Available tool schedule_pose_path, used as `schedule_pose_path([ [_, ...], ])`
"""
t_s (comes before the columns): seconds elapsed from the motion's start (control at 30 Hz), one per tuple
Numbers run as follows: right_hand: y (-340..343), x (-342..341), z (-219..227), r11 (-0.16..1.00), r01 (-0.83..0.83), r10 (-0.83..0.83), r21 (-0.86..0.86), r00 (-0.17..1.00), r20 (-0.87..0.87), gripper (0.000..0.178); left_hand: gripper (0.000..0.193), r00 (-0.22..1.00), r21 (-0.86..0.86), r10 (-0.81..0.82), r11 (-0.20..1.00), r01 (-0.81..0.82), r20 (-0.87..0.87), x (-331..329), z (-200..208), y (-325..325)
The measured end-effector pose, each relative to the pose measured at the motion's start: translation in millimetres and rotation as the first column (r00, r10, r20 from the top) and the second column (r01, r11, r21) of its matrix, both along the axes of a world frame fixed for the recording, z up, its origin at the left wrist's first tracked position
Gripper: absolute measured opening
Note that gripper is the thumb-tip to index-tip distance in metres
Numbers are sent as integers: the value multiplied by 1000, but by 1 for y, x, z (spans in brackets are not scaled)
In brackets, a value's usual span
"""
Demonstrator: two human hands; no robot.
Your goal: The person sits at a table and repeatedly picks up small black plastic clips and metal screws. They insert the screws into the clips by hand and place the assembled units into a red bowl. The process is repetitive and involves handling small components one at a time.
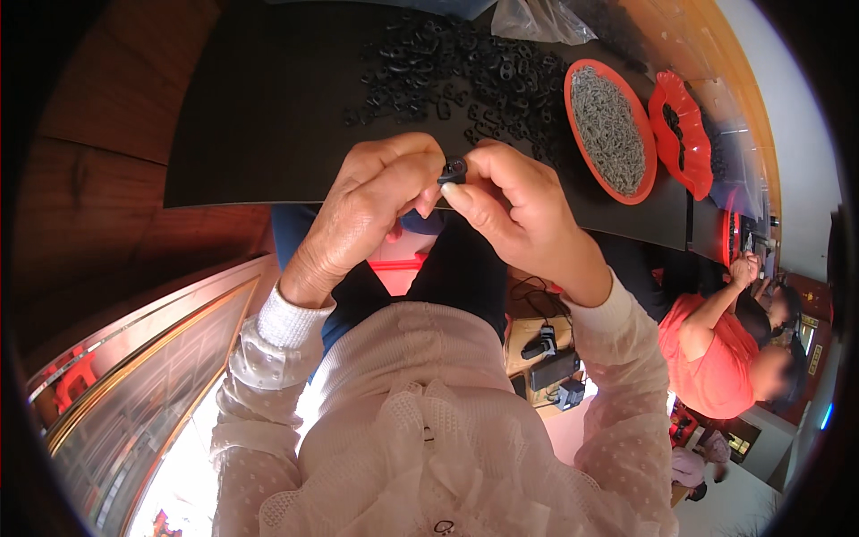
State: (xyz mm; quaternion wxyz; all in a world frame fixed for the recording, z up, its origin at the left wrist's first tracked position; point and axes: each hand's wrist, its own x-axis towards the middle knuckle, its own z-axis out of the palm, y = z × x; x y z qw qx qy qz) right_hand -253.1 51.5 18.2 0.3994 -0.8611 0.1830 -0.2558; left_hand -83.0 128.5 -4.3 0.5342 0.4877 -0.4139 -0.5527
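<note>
Between my two hands, just over the near edge of the dark table (259, 134), is a small black plastic part (453, 171) with a round hole in it. My left hand (380, 192) is closed, its fingertips against the part's left side. My right hand (523, 197) pinches the same part between thumb and forefinger. Beyond my hands lies a loose heap of similar black parts (447, 67). To the right of the heap stands an orange-red oval dish (649, 143) full of small grey metal pieces (608, 130), possibly screws.
A red scalloped dish (693, 152) with some dark pieces sits beyond the oval one. Clear plastic bags (541, 20) lie at the far edge. At right, a person in a red shirt (707, 358) works nearby. Black devices with cables (555, 367) rest on a wooden stool.
</note>
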Motion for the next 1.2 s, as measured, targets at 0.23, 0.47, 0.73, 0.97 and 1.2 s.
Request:
schedule_pose_path([
  [0.23, 13, -1, -1, 918, 108, -118, 382, 993, 2, 13, 25, 998, -61, -23, 998, 27, 55, -1, -1, -1],
  [0.47, 15, -3, 0, 957, 112, -123, 268, 992, 24, 12, 25, 999, -76, 7, 997, -3, 54, -4, 3, 0],
  [0.73, 24, 3, -2, 872, 159, -210, 462, 976, 61, 11, 31, 994, -99, 71, 993, -63, 80, -7, -8, 0],
  [0.97, 21, 8, 0, 878, 200, -243, 435, 969, 47, 11, 32, 985, -203, 125, 974, -100, 118, -10, -15, -4],
  [1.2, 21, 11, -2, 853, 155, -233, 499, 968, 98, 10, 27, 1000, -61, 9, 998, -9, -3, -2, -6, 0],
])
